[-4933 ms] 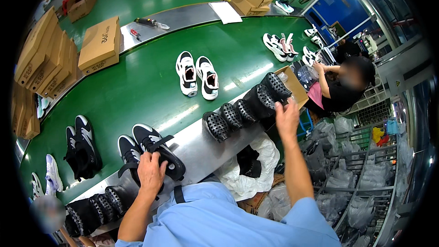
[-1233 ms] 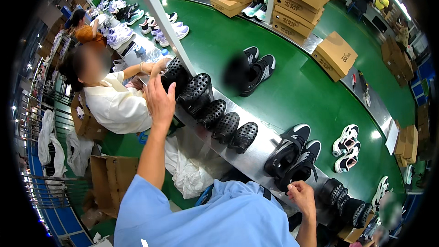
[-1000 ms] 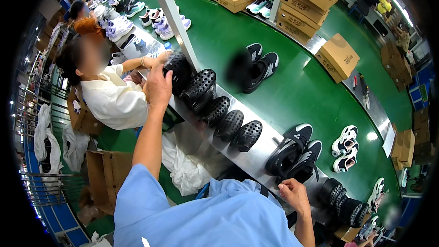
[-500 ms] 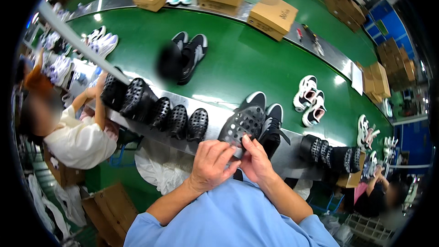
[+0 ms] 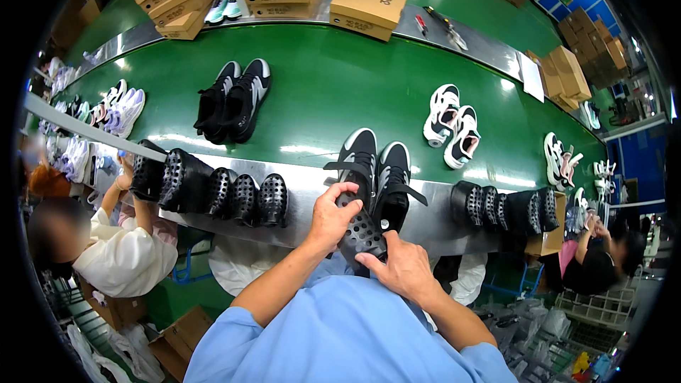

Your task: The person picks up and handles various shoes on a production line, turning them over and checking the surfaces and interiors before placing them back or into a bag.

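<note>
A black perforated plastic shoe insert [image 5: 364, 236] is tilted over the heel end of the left shoe of a black-and-grey pair. My left hand [image 5: 330, 220] is closed round its upper left part. My right hand [image 5: 404, 268] grips its lower right edge between thumb and fingers. Beyond them, the left shoe [image 5: 360, 147] and right shoe [image 5: 394, 169] point away from me, their straps hanging loose to the sides. A small white round spot [image 5: 384, 224] shows by the right shoe's opening, near my right fingertips. The left shoe's heel is hidden.
More perforated inserts stand on the metal ledge [image 5: 312, 223], in a left row [image 5: 245, 198] and a right row [image 5: 489, 207]. A black pair [image 5: 245, 99] and a white pair [image 5: 462, 128] rest on the green belt [image 5: 333, 92]. Shoe boxes [image 5: 369, 3] line the far edge. Co-workers sit at both sides.
The insert has tipped down toward me, uncovering the left shoe's toe and strap. My left hand has moved up onto it, my right hand lower. The pair behind has shifted left in view.
</note>
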A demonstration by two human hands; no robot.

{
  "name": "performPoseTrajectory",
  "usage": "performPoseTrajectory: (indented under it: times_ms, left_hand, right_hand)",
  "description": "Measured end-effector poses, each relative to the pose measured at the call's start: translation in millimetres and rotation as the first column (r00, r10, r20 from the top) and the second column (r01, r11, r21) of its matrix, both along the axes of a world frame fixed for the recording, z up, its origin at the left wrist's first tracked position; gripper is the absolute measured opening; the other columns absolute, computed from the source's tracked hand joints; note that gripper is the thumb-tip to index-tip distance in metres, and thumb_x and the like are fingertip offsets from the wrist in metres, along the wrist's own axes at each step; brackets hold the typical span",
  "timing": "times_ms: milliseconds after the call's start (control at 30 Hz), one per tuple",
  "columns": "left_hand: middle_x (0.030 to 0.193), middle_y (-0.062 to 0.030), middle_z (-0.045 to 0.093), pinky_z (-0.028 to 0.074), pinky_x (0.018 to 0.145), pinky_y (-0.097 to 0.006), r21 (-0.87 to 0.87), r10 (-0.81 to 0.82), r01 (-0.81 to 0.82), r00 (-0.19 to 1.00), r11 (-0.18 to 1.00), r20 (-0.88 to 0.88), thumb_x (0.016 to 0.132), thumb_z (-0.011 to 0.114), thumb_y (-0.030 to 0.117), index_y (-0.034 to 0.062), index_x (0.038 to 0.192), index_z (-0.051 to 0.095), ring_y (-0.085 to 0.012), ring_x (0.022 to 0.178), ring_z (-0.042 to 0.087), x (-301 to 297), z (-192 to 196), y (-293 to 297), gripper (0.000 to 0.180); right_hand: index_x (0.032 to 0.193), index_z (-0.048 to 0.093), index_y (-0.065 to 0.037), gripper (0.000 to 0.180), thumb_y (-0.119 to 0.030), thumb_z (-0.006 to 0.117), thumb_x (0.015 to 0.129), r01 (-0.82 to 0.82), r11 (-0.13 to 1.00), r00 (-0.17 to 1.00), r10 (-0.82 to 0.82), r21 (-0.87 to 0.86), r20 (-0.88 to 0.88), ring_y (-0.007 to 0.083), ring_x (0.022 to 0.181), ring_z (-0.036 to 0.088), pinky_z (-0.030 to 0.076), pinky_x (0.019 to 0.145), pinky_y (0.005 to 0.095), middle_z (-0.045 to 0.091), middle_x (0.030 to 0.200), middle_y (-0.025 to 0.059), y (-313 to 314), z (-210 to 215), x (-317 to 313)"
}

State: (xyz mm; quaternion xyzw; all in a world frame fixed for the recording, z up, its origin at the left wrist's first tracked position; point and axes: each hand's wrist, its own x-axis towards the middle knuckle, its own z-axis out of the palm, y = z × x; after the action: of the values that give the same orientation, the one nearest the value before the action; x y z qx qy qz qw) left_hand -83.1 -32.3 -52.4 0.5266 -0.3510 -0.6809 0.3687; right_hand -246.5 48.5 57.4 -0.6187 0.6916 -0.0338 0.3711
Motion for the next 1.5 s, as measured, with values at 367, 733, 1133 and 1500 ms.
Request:
performPoseTrajectory:
  times_ms: [367, 733, 1133, 1500]
  left_hand:
    - [0.128, -0.0129, 0.061, 0.047, 0.095, -0.043, -0.373, 0.154, 0.905, 0.346, 0.206, 0.925, 0.075, 0.080, 0.018, 0.0064, 0.109, 0.068, -0.0335, 0.123, 0.055, 8.5, -26.7, -44.7, 0.038]
    - [0.088, -0.0201, 0.066, 0.054, 0.072, -0.042, -0.424, -0.336, 0.760, 0.615, 0.492, 0.713, 0.079, 0.068, 0.010, -0.0060, 0.095, 0.066, -0.0347, 0.081, 0.067, 15.4, -40.1, -89.5, 0.023]
    - [0.088, -0.0148, 0.069, 0.055, 0.081, -0.040, -0.354, -0.395, 0.632, 0.737, 0.689, 0.548, 0.082, 0.071, 0.012, -0.0030, 0.102, 0.065, -0.0315, 0.087, 0.068, 30.8, -36.2, -96.8, 0.025]
    - [0.096, -0.0239, 0.070, 0.057, 0.074, -0.052, -0.163, -0.011, 0.408, 0.393, 0.898, 0.920, 0.081, 0.080, 0.018, 0.0034, 0.128, 0.051, -0.0430, 0.086, 0.072, 8.2, -77.7, -47.7, 0.057]
  right_hand:
    - [0.087, 0.066, 0.008, 0.050, -0.040, 0.076, 0.088, -0.104, 0.993, 0.993, 0.107, 0.062, -0.047, 0.0474, 0.076, 0.069, 0.054, 0.073, 0.0532, 0.068, 0.073, 0.0288, -23.4, -6.4, -41.3]
    - [0.098, 0.063, 0.005, 0.043, -0.036, 0.074, 0.092, -0.150, 0.975, 0.950, 0.097, -0.161, -0.297, 0.0368, 0.074, 0.075, 0.060, 0.065, 0.0467, 0.073, 0.083, 0.0246, -51.4, -67.2, 12.2]
    - [0.122, 0.057, 0.011, 0.049, -0.025, 0.073, 0.092, -0.033, 0.924, 0.991, -0.019, -0.381, -0.133, 0.0407, 0.090, 0.073, 0.060, 0.078, 0.0437, 0.069, 0.098, 0.0256, -60.0, -124.5, 49.6]
    - [0.110, 0.053, 0.012, 0.045, -0.024, 0.071, 0.092, 0.360, 0.916, 0.928, -0.370, -0.175, -0.031, 0.0515, 0.094, 0.071, 0.056, 0.087, 0.0541, 0.070, 0.093, 0.0357, -83.0, -167.4, 49.0]
